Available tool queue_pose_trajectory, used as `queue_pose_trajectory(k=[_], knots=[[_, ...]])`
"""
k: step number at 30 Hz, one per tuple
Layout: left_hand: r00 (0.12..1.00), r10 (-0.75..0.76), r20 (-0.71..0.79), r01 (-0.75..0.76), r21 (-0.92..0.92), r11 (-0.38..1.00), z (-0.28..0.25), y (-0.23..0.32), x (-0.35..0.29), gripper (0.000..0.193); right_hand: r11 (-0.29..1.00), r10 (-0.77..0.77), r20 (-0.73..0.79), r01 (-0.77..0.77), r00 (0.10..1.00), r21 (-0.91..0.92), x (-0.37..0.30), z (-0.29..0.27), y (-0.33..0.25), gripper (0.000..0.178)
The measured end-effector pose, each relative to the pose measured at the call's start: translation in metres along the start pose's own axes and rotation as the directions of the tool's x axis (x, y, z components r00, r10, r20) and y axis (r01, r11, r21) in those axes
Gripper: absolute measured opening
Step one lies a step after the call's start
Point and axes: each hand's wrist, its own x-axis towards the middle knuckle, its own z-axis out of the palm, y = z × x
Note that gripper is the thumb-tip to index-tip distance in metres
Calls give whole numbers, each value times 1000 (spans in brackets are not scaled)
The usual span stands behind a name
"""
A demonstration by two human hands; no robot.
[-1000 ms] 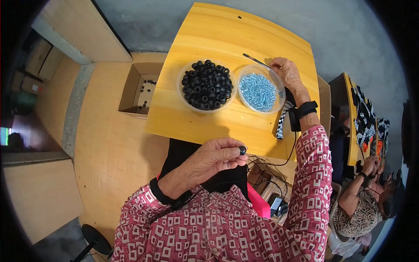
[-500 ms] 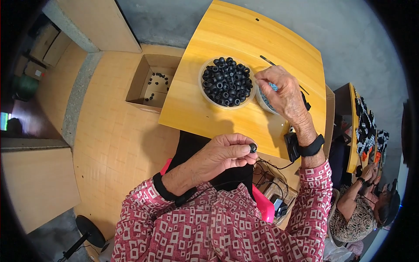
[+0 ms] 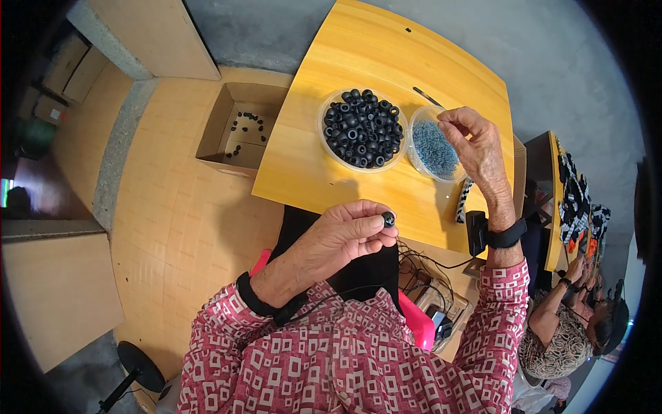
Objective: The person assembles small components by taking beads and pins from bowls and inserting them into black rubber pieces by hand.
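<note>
We saw the person's left hand (image 3: 338,233) just short of the near edge of a yellow wooden table (image 3: 379,52), thumb and fingers pinched on a small, round, shiny black bead (image 3: 388,219). The right hand (image 3: 477,148) hung over a clear round plastic tub (image 3: 426,114) of tiny blue beads (image 3: 434,148), thumb and forefinger nearly meeting; we could not tell whether they gripped anything. Beside it we saw a wider clear plastic tub (image 3: 339,163) heaped with round black beads (image 3: 362,131).

Left grip (image 3: 348,231) pinches a black bead (image 3: 389,219), right grip (image 3: 479,148) near blue beads (image 3: 433,150).
</note>
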Motion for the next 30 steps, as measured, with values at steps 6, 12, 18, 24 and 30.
queue_pose_trajectory(k=[6, 12, 18, 24, 30], knots=[[1000, -4, 1, 4, -16, 1000, -1, -1, 0, 17, 913, -348, 47, 350, 936, -210, -5, 11, -12, 10], [1000, 8, -7, -8, -28, 1000, -1, 1, 0, 17, 984, 11, -66, -22, 998, -175, -8, -8, 20, 10], [999, 18, -26, -19, -25, 1000, -3, 1, 2, 17, 935, -121, 95, 146, 988, -323, -20, 7, 33, 15], [999, 31, 10, -30, -81, 996, -8, -3, 6, 17, 954, -193, -5, 187, 981, -233, -8, 14, 22, 14], [1000, 21, -5, -21, -70, 997, -6, -5, 4, 17, 890, -430, 50, 433, 901, -143, 4, 36, -20, 11]])
